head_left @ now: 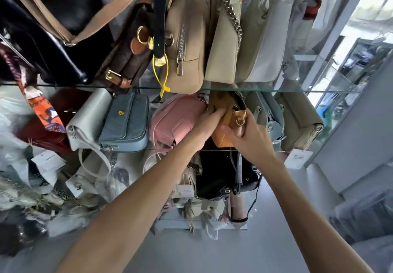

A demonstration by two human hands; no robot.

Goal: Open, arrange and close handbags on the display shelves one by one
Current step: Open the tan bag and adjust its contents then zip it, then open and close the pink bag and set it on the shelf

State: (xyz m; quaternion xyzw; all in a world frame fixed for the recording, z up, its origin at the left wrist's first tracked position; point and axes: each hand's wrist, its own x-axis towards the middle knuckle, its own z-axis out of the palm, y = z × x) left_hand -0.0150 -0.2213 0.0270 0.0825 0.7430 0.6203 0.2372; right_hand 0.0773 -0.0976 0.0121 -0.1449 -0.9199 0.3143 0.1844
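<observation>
A small tan-orange handbag (pixel 223 107) with a gold ring stands on the middle glass shelf (pixel 297 91), between a pink bag (pixel 176 119) and a pale grey-blue bag (pixel 274 122). My left hand (pixel 209 122) grips its left side, fingers wrapped over the front. My right hand (pixel 248 136) holds its right end, thumb pressed near the ring. The bag's lower part is hidden behind my hands.
Left on the same shelf stand a blue quilted bag (pixel 125 122) and a silver bag (pixel 89 117). Above hang a beige zip backpack (pixel 185 45), cream bags and black bags. A black bag (pixel 225 175) sits on the shelf below. Plastic-wrapped goods pile at left.
</observation>
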